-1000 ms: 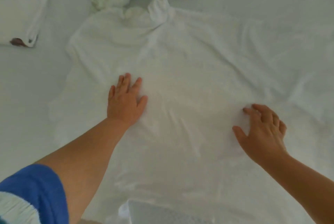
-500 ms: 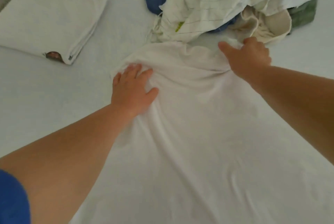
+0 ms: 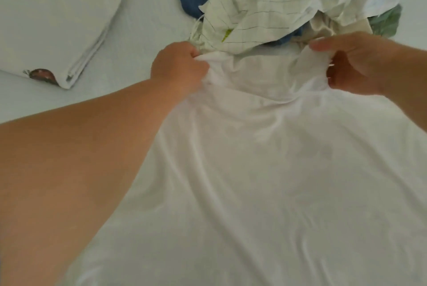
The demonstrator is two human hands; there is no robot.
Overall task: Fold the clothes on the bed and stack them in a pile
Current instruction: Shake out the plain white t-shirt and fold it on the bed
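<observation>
Both hands clutch the white shirt's [image 3: 265, 158] far edge — left hand [image 3: 178, 66], right hand [image 3: 355, 64] — each grip bunching cloth on the bed [image 3: 143, 20].

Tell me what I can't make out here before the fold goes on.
- White shirt, head view: hem and right side cut off by the frame edges; left side hidden under the forearm.
- Left hand and right hand: grip fingertips buried in the fabric.
- Unfolded pile: garment count unclear, overlapping and cut off at the top.
- Folded white garment: dark print mostly tucked under.
</observation>
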